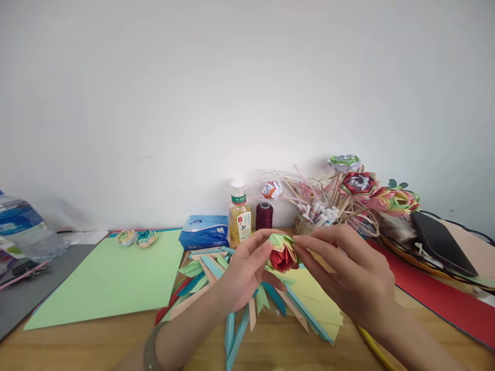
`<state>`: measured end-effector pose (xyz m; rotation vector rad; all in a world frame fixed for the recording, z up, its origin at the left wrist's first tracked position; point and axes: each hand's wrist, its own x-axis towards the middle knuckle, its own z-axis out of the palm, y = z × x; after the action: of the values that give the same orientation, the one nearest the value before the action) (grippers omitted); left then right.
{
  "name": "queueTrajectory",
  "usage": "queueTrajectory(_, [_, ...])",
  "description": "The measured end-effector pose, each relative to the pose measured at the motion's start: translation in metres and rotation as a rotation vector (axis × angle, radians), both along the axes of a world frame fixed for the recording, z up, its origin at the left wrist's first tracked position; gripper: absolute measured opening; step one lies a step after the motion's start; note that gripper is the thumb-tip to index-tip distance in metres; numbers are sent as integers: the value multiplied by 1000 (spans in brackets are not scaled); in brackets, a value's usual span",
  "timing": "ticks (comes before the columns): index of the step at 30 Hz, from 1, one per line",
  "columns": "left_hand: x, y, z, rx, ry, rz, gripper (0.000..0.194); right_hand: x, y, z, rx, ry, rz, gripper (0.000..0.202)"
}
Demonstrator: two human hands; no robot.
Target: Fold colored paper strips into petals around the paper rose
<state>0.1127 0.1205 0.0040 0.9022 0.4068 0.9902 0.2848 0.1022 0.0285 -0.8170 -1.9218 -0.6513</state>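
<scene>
The fingertips of the left hand (pixel 243 270) are being closed around the left side and underside of a small paper flower (pixel 282 253), with the thumb laid over its top; a ring is being worn on one finger and a bangle (pixel 151 350) on the wrist. The fingers of the right hand (pixel 348 275) are being pinched onto the green outer petals at the flower's right edge. The flower (red centre, green outer layer) is being held between both hands, above the table (pixel 88 348), near the centre of the scene.

Directly below the hands, a fan of folded paper strips (pixel 240 309) in blue, green, tan and yellow is lying on the wooden surface. To the left, a large light-green sheet (pixel 112 278) is lying flat, with two small folded flowers (pixel 136 238) at its far edge. Behind the hands, a blue tissue pack (pixel 204 232), a yellow-labelled bottle (pixel 240 212) and a dark red thread spool (pixel 264 215) are standing by the wall. To the far right, a bunch of finished paper flowers (pixel 363 190) is resting beside a red sheet (pixel 441 299). A water bottle (pixel 23 226) is lying at the far left.
</scene>
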Motion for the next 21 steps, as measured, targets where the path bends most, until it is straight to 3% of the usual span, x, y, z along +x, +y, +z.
queueTrajectory(9, [1,-3,1,129,86,88,38,-1,-1,3,25,39,-59,7])
queueTrajectory(21, [0,-3,0,143,109,102,35,-3,1,0,-75,64,39,15])
